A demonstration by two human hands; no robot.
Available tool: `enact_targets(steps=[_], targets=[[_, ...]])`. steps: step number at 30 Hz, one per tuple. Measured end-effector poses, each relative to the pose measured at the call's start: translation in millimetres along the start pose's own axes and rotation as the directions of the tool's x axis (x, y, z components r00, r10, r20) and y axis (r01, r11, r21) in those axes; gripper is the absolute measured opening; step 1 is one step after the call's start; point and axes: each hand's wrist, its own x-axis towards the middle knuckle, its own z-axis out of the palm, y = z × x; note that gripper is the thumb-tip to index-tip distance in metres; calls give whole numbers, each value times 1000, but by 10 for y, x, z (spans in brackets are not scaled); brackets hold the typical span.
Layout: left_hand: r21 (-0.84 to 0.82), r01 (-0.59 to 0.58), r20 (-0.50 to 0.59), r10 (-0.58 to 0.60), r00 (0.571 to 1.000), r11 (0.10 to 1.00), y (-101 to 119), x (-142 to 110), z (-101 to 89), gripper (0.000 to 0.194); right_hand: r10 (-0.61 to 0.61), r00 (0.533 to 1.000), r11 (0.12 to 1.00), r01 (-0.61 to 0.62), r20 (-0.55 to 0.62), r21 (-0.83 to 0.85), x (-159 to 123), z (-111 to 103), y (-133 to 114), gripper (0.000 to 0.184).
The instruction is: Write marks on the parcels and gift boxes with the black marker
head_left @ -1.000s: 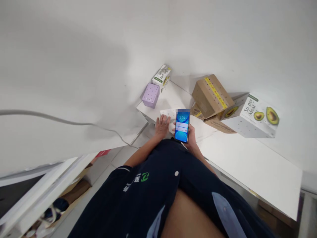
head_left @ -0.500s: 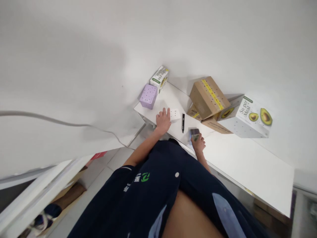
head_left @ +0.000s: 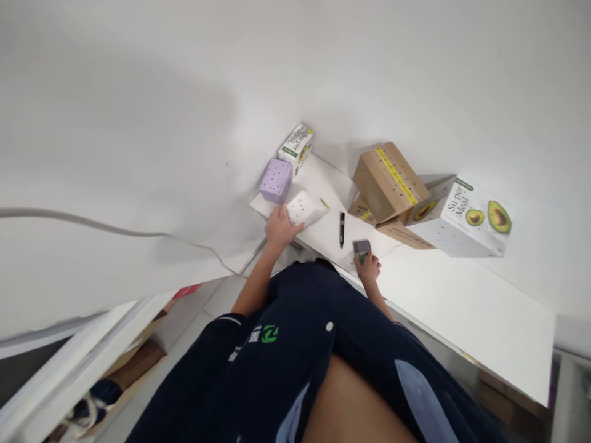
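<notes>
My left hand point(head_left: 280, 231) grips the near end of a small white dotted box point(head_left: 305, 208), which is tilted above the table's left part. Just behind it stands a purple dotted box point(head_left: 276, 180), and a white avocado-print box point(head_left: 296, 146) is farther back. My right hand point(head_left: 368, 268) has its fingers over a phone point(head_left: 362, 249) that lies face down at the table's front edge; its screen is hidden. A black marker point(head_left: 342, 230) lies on the table between my two hands.
A brown carton point(head_left: 391, 181) with yellow tape rests on other cartons against the wall. To its right is a larger avocado-print box point(head_left: 475, 215). The white table point(head_left: 466, 307) runs on to the right. A grey cable point(head_left: 138, 232) hangs along the left wall.
The phone has gone from screen-up in my right hand to face down on the table, uncovering the marker. My left hand has taken the small white box and moved it left, tilting it.
</notes>
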Motion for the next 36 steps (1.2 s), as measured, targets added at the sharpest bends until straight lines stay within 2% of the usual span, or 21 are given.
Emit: enact_targets(steps=[2, 4, 6, 10, 12, 14, 16, 18, 19, 20, 22, 24, 25, 26, 27, 30, 31, 33, 36], targets=[[-145, 55, -172, -80, 982, 988, -94, -4, -75, 72, -6, 1000, 1000, 6, -1, -3, 11, 16, 5, 74], [-263, 70, -321, -155, 934, 962, -151, 57, -101, 76, -10, 1000, 1000, 10, 1, -6, 18, 22, 7, 75], [-340, 77, -412, -222, 884, 937, -193, 195, -74, 78, -7, 1000, 1000, 7, 2, -7, 21, 22, 7, 76], [-474, 150, -468, -393, 792, 868, -293, 600, 79, 78, -2, 1000, 1000, 2, 7, 11, 12, 8, 4, 74], [-543, 185, -437, -464, 770, 819, -356, 779, 161, 77, -4, 1000, 999, 3, 20, 45, 2, -8, 1, 73], [-577, 200, -410, -492, 767, 792, -417, 896, 223, 78, 12, 1000, 995, -13, 18, 101, -6, -46, -8, 74], [-580, 192, -412, -489, 769, 791, -472, 940, 261, 80, 23, 999, 984, -16, -37, 176, -5, -129, -24, 75], [-561, 177, -432, -469, 770, 809, -509, 914, 286, 80, -17, 982, 962, 67, -189, 264, 14, -287, -47, 75], [-548, 172, -443, -458, 771, 819, -518, 876, 299, 80, -57, 953, 942, 151, -299, 300, 34, -400, -61, 74], [-535, 171, -450, -450, 772, 827, -519, 822, 316, 78, -99, 901, 914, 250, -422, 319, 60, -538, -77, 74], [-516, 171, -444, -433, 784, 839, -493, 669, 367, 73, -179, 745, 850, 446, -643, 279, 137, -878, -118, 78], [-503, 169, -400, -402, 824, 848, -435, 471, 439, 67, -259, 612, 824, 544, -748, 159, 246, -1267, -175, 89], [-493, 159, -367, -371, 853, 855, -398, 365, 479, 64, -298, 580, 826, 554, -758, 99, 310, -1461, -211, 95], [-483, 152, -333, -342, 878, 862, -359, 260, 519, 62, -330, 574, 835, 548, -750, 52, 380, -1644, -251, 99], [-477, 140, -292, -306, 906, 868, -323, 160, 556, 59, -356, 587, 846, 532, -727, 15, 454, -1807, -295, 101], [-486, 93, -148, -187, 971, 869, -249, -69, 629, 47, -437, 685, 863, 501, -583, -59, 667, -2147, -426, 104], [-498, 78, -110, -153, 982, 863, -240, -118, 640, 42, -460, 711, 862, 502, -532, -73, 725, -2209, -463, 104], [-526, 65, -55, -110, 992, 848, -244, -184, 642, 36, -492, 732, 851, 519, -472, -82, 800, -2272, -522, 100], [-555, 90, 10, -101, 995, 827, -266, -231, 628, 31, -495, 710, 834, 551, -501, -44, 767, -2259, -597, 96]])
